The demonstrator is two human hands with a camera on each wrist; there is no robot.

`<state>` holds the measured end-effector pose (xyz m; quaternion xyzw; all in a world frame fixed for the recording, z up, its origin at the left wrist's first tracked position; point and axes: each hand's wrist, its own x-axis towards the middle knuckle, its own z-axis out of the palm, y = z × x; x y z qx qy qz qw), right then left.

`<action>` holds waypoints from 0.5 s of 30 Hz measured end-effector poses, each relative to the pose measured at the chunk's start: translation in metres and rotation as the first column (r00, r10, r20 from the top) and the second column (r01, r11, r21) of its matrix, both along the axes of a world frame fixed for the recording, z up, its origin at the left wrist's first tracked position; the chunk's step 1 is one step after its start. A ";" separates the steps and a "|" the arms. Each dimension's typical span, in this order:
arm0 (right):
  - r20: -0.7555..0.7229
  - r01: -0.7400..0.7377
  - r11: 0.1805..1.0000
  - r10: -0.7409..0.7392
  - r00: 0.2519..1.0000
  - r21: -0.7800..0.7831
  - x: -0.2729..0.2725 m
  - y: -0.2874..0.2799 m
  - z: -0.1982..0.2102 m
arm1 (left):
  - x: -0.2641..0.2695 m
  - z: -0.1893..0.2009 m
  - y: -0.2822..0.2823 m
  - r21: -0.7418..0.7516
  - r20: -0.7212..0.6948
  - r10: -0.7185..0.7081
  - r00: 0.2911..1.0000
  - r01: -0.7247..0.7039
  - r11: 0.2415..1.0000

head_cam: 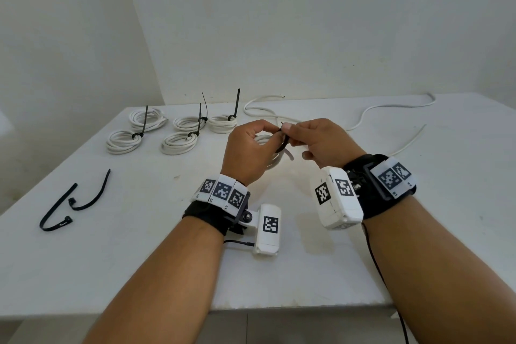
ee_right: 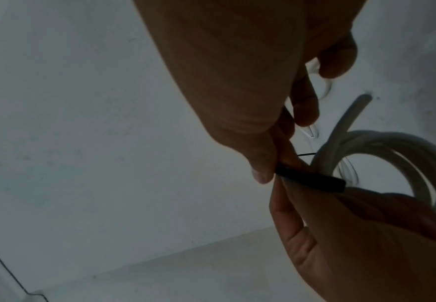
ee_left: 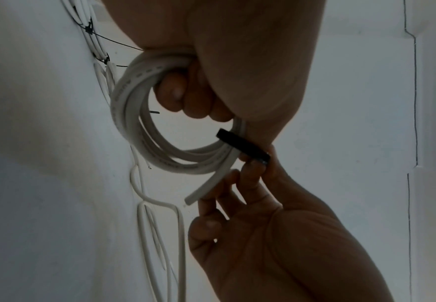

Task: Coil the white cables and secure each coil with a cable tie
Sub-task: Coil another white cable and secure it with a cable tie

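White cable coils (head_cam: 150,119), black cable ties (head_cam: 55,211), white table (head_cam: 139,246), black-and-white checkered wrist markers (head_cam: 222,190)

White surface (head_cam: 307,274), matte, faint scuffs and small specks; near edge runs across the lower part of the head view. Below that edge: pale tiled floor (head_cam: 245,327) with a dark grout line. Behind the surface, two plain off-white walls (head_cam: 307,22) meet in a corner at the far left. Lighting soft, even; shadows weak.
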<state>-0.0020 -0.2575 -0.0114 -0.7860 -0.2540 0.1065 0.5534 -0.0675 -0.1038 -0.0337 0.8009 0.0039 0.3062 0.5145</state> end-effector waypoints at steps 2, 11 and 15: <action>-0.004 -0.013 1.000 0.013 1.000 0.007 -0.002 0.000 -0.001 | 0.000 0.000 0.000 -0.031 0.011 0.014 1.000 -0.014 0.999; -0.106 -0.019 0.990 0.033 0.994 0.137 0.005 -0.003 -0.006 | -0.002 -0.001 0.004 -0.052 0.003 -0.069 0.998 0.069 0.996; -0.146 0.037 0.985 -0.012 0.989 0.171 0.006 -0.002 -0.006 | -0.004 0.001 0.000 -0.102 0.001 -0.102 0.995 0.102 0.990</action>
